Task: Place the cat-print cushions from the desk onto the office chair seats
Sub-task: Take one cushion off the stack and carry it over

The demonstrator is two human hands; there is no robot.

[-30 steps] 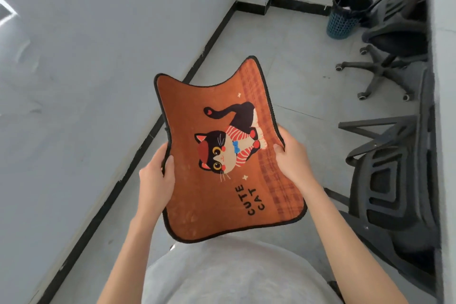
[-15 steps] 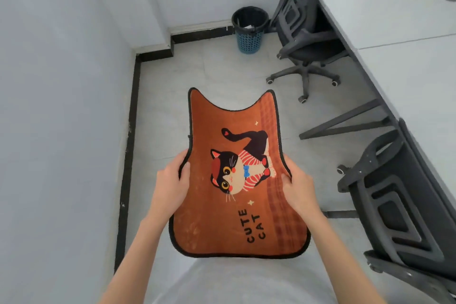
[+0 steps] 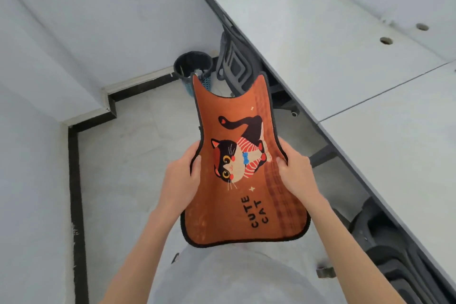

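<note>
An orange cat-print cushion [image 3: 237, 205] with a black rim and the words CUTE CAT hangs in the air in front of me. My left hand [image 3: 181, 177] grips its left edge, and my right hand [image 3: 296, 173] grips its right edge, thumbs on the printed face. A black office chair [image 3: 235, 61] stands at the far end, tucked against the desk, partly hidden behind the cushion's top. A second black office chair [image 3: 394, 254] shows at the lower right under the desk edge. Neither chair seat is clearly visible.
A long white desk [image 3: 345, 44] runs along the right side, with two cable holes. A dark waste bin [image 3: 192, 66] stands in the far corner by the wall. White walls with black skirting close the left side. Grey floor lies between.
The view has swung right and up, so more of the desk top shows. Both hands still hold the cushion, which now overlaps the far chair and the bin.
</note>
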